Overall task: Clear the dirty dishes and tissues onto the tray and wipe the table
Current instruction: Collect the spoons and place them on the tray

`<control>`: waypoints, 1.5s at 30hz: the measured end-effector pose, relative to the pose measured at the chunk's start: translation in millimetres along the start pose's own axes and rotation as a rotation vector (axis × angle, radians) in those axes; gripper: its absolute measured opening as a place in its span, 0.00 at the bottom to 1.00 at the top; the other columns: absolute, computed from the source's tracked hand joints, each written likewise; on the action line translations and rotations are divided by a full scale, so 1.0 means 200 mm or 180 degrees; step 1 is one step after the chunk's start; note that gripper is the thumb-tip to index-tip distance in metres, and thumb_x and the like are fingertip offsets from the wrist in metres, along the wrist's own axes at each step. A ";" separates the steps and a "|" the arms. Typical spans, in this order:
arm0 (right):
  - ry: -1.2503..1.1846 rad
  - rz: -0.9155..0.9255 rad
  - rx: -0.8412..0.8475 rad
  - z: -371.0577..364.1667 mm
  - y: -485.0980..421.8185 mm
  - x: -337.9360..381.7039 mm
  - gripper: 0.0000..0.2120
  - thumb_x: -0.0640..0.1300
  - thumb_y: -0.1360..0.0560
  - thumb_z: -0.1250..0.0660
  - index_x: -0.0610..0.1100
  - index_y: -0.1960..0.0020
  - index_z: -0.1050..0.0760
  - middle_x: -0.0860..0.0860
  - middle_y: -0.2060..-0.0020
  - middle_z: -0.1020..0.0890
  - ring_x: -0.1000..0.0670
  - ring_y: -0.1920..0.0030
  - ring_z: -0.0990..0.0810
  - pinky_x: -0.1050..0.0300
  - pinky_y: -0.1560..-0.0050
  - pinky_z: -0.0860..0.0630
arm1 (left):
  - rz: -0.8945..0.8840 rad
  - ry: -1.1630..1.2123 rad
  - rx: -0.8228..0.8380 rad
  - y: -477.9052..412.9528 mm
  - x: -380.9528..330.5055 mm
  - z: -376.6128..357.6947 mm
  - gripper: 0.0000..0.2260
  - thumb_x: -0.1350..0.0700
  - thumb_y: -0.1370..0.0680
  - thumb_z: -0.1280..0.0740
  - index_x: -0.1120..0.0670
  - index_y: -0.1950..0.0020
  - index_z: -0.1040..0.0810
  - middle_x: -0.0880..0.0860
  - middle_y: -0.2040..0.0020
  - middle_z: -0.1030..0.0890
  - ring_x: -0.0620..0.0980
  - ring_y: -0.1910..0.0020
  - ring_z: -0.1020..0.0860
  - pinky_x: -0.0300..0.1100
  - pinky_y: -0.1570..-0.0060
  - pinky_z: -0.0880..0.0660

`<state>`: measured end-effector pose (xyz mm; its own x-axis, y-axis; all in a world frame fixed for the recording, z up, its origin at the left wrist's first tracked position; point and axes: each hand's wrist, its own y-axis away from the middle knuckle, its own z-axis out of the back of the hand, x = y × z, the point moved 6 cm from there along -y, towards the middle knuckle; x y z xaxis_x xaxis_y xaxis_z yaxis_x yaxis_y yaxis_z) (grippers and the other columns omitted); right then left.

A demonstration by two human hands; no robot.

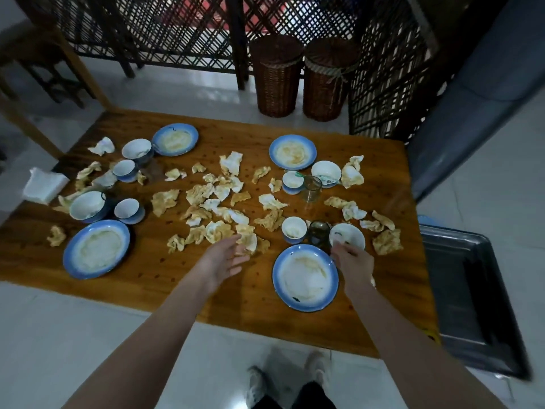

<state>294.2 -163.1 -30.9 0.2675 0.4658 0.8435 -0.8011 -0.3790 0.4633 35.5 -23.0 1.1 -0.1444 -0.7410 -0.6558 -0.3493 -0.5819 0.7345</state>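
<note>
Four blue-rimmed round plates (95,249), eight small white bowls (88,205), two glass tumblers (312,188) and crumpled stained tissues (203,196), too many to count, cover the brown wooden table (153,278). The left hand (224,258), fingers straight and spread, touches a tissue. The right hand (352,261) curls at a bowl's rim; grip unclear. A dark metal tray (466,290) sits beside the table's right end, two wicker baskets (277,75) against a lattice screen (177,33) on pale tiles
</note>
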 end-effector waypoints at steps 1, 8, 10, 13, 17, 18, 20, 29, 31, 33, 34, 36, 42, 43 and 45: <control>-0.0099 -0.0037 -0.0011 0.02 0.01 0.01 0.06 0.42 0.29 0.29 0.43 0.64 0.19 0.45 0.65 0.17 0.43 0.57 0.17 0.50 0.54 0.20 | 0.0005 -0.0133 0.0029 0.00 -0.02 -0.03 0.17 0.48 0.18 0.43 0.50 0.30 0.31 0.50 0.37 0.23 0.51 0.43 0.23 0.49 0.42 0.29; -0.1055 -0.0118 0.0760 -0.01 0.05 0.22 0.14 0.28 0.29 0.31 0.39 0.45 0.25 0.37 0.52 0.19 0.42 0.56 0.18 0.55 0.56 0.19 | 0.0012 -0.0216 0.0169 -0.04 -0.15 -0.23 0.13 0.49 0.18 0.41 0.50 0.35 0.27 0.48 0.47 0.18 0.51 0.46 0.21 0.49 0.42 0.28; -0.1139 -0.0194 0.1082 -0.08 0.04 0.29 0.18 0.27 0.29 0.32 0.41 0.42 0.26 0.38 0.50 0.21 0.40 0.52 0.18 0.56 0.57 0.18 | -0.0039 -0.0118 0.0129 -0.05 -0.19 -0.22 0.12 0.50 0.18 0.40 0.50 0.36 0.27 0.48 0.48 0.18 0.51 0.46 0.21 0.49 0.43 0.28; -0.0985 -0.0110 0.1496 -0.21 0.05 0.35 0.23 0.26 0.30 0.32 0.41 0.38 0.27 0.42 0.50 0.21 0.43 0.52 0.18 0.56 0.55 0.19 | -0.0164 0.0029 0.0115 -0.04 -0.23 -0.15 0.14 0.49 0.18 0.41 0.50 0.34 0.28 0.48 0.46 0.19 0.52 0.46 0.21 0.47 0.47 0.26; -0.0789 -0.0081 0.1772 -0.41 0.08 0.41 0.22 0.24 0.29 0.34 0.38 0.38 0.28 0.42 0.48 0.23 0.48 0.59 0.18 0.58 0.56 0.19 | -0.0202 0.0200 -0.0062 -0.03 -0.26 0.02 0.15 0.50 0.17 0.42 0.52 0.32 0.29 0.50 0.44 0.20 0.51 0.47 0.21 0.47 0.45 0.29; -0.0768 -0.0113 0.1838 -0.45 0.09 0.42 0.22 0.24 0.29 0.34 0.38 0.38 0.28 0.41 0.49 0.23 0.49 0.61 0.18 0.57 0.57 0.19 | -0.0187 0.0235 -0.0093 -0.03 -0.27 0.06 0.15 0.50 0.18 0.43 0.52 0.32 0.28 0.50 0.44 0.20 0.51 0.47 0.21 0.47 0.46 0.29; -0.0464 -0.0125 0.1974 -0.57 0.14 0.45 0.22 0.25 0.28 0.35 0.39 0.37 0.29 0.42 0.51 0.23 0.48 0.59 0.20 0.56 0.58 0.21 | -0.0197 0.0341 -0.0176 -0.02 -0.29 0.18 0.15 0.50 0.18 0.42 0.51 0.32 0.28 0.49 0.44 0.20 0.51 0.48 0.21 0.46 0.50 0.28; 0.0211 0.0006 0.2271 -1.18 0.41 0.53 0.20 0.34 0.26 0.32 0.46 0.35 0.27 0.48 0.47 0.22 0.49 0.51 0.19 0.55 0.52 0.24 | -0.0387 0.0616 -0.0442 -0.02 -0.42 0.75 0.20 0.53 0.18 0.42 0.60 0.28 0.34 0.58 0.29 0.31 0.59 0.30 0.31 0.48 0.42 0.30; 0.0248 -0.0028 0.2274 -1.32 0.47 0.54 0.21 0.34 0.26 0.31 0.47 0.36 0.26 0.47 0.43 0.24 0.49 0.50 0.20 0.56 0.53 0.24 | -0.0397 0.0586 -0.0497 -0.03 -0.46 0.90 0.20 0.51 0.18 0.41 0.58 0.28 0.33 0.58 0.29 0.30 0.58 0.30 0.31 0.50 0.39 0.32; 0.0236 -0.0141 0.2293 -1.46 0.53 0.55 0.21 0.31 0.27 0.32 0.45 0.37 0.26 0.47 0.50 0.22 0.50 0.55 0.20 0.57 0.57 0.25 | -0.0403 0.0638 -0.0588 -0.05 -0.49 1.07 0.19 0.50 0.18 0.41 0.56 0.30 0.31 0.56 0.32 0.27 0.57 0.33 0.28 0.51 0.36 0.33; 0.0198 -0.0205 0.2314 -1.53 0.55 0.56 0.21 0.30 0.27 0.32 0.43 0.36 0.26 0.47 0.56 0.22 0.51 0.61 0.21 0.58 0.61 0.26 | -0.0387 0.0674 -0.0578 -0.06 -0.51 1.14 0.17 0.51 0.18 0.41 0.55 0.31 0.30 0.54 0.34 0.25 0.56 0.36 0.26 0.50 0.36 0.33; 0.0219 -0.0263 0.2315 -1.66 0.59 0.56 0.22 0.28 0.27 0.33 0.41 0.35 0.27 0.46 0.63 0.22 0.52 0.69 0.22 0.59 0.67 0.26 | -0.0321 0.0679 -0.0562 -0.07 -0.55 1.27 0.15 0.50 0.19 0.40 0.53 0.34 0.29 0.51 0.40 0.21 0.52 0.44 0.23 0.50 0.38 0.32; 0.0167 -0.0417 0.2189 -1.95 0.68 0.57 0.19 0.28 0.27 0.34 0.42 0.38 0.25 0.45 0.62 0.22 0.48 0.67 0.23 0.56 0.64 0.23 | -0.0204 0.0694 -0.0676 -0.15 -0.64 1.58 0.13 0.49 0.19 0.37 0.51 0.36 0.27 0.50 0.43 0.20 0.53 0.45 0.21 0.52 0.41 0.29; 0.0179 -0.0414 0.2196 -1.98 0.69 0.57 0.19 0.28 0.26 0.34 0.42 0.39 0.26 0.44 0.61 0.22 0.48 0.67 0.23 0.57 0.65 0.23 | -0.0178 0.0699 -0.0690 -0.16 -0.65 1.61 0.13 0.49 0.19 0.37 0.51 0.36 0.27 0.50 0.43 0.20 0.53 0.46 0.21 0.51 0.42 0.29; 0.0220 -0.0378 0.2204 -2.05 0.69 0.55 0.19 0.30 0.26 0.33 0.43 0.38 0.26 0.44 0.58 0.22 0.48 0.66 0.22 0.56 0.64 0.22 | -0.0116 0.0719 -0.0738 -0.18 -0.66 1.69 0.13 0.50 0.20 0.37 0.51 0.37 0.27 0.52 0.43 0.21 0.53 0.47 0.20 0.50 0.44 0.28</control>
<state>-6.2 163.8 15.2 0.2789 0.5764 0.7681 -0.2375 -0.7335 0.6368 -245.3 208.7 1.6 0.0825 -0.7588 -0.6461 -0.1266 -0.6510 0.7484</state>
